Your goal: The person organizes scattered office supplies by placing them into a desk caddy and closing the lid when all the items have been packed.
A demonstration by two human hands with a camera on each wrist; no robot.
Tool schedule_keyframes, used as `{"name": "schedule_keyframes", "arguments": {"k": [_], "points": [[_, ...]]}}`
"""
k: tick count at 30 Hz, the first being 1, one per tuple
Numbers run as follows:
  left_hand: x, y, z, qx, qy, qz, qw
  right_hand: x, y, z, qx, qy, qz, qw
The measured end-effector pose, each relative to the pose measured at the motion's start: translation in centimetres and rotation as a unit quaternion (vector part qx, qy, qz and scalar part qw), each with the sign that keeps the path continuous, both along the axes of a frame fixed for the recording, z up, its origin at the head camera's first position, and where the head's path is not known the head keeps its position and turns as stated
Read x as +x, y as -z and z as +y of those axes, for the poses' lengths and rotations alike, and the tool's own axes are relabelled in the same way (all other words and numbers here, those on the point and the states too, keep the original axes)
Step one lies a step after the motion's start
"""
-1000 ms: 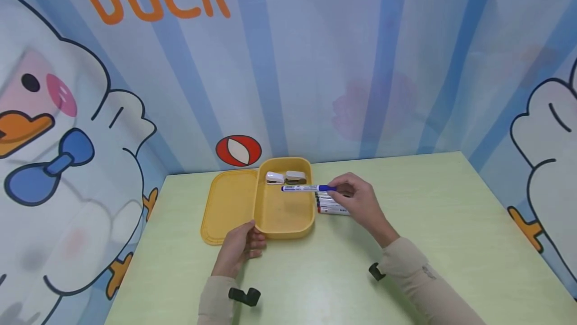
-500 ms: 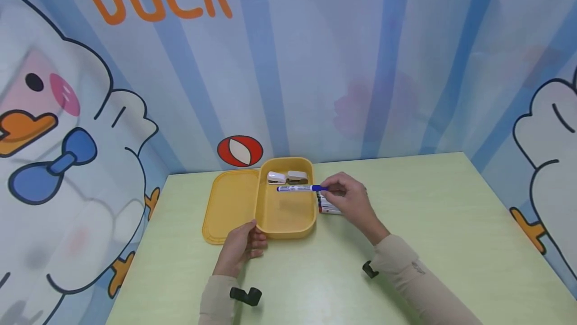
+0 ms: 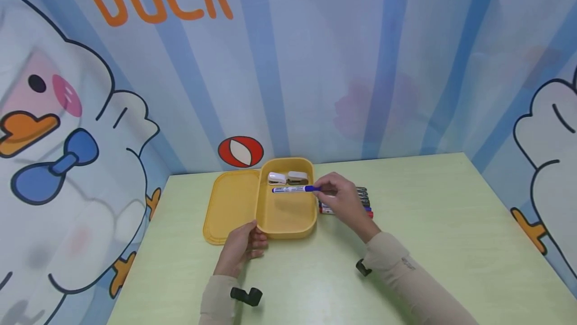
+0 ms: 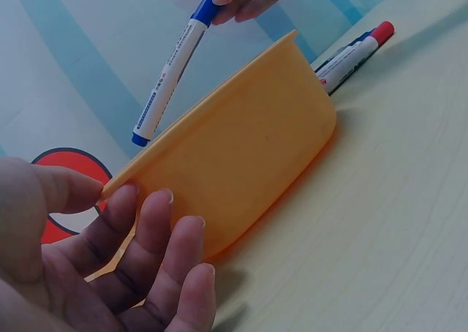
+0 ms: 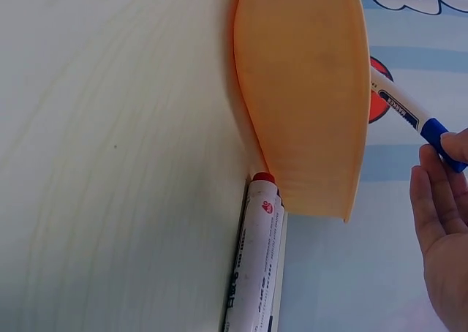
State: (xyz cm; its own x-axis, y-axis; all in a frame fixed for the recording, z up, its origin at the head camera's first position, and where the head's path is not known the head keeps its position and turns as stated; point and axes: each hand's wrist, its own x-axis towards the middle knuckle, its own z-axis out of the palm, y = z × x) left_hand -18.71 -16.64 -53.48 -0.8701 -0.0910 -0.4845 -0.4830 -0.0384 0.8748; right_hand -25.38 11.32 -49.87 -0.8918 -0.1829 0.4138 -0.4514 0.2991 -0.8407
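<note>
My right hand (image 3: 342, 200) pinches a blue-capped whiteboard marker (image 3: 290, 189) by its cap, and the white barrel points left over the yellow box (image 3: 286, 235). In the left wrist view the tip of the marker (image 4: 164, 83) overlaps the box's rim. Thumb and forefinger of my left hand (image 3: 241, 247) pinch the front left corner of that rim, the other fingers lying along the outside wall. Two white staplers (image 3: 277, 179) sit side by side at the back of the box.
Right of the box lies a row of several markers (image 3: 363, 198), partly behind my right hand; a red-capped marker (image 5: 252, 259) is nearest in the right wrist view. The yellow lid (image 3: 231, 207) lies flat to the left. A printed curtain (image 3: 315, 64) stands behind the table (image 3: 428, 225).
My right hand has carried the blue-capped marker leftward, farther over the box, uncovering more of the marker row. The left hand stays at the rim corner.
</note>
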Motion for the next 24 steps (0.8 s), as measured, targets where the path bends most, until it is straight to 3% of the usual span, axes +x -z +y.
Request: {"name": "schedule_keyframes", "arguments": {"k": [5, 11, 24], "points": [[0.1, 0.1, 0.0, 0.005, 0.003, 0.006, 1.0, -0.5, 0.0, -0.5, 0.033, 0.007, 0.0, 0.9994], [0.2, 0.0, 0.0, 0.008, 0.006, 0.01, 0.9999, -1.0, -0.4, -1.2, 0.057, 0.013, -0.032, 0.9978], [0.0, 0.1, -0.1, 0.003, 0.001, 0.002, 1.0, -2.4, -0.7, -1.8, 0.075, -0.035, -0.06, 0.9948]]}}
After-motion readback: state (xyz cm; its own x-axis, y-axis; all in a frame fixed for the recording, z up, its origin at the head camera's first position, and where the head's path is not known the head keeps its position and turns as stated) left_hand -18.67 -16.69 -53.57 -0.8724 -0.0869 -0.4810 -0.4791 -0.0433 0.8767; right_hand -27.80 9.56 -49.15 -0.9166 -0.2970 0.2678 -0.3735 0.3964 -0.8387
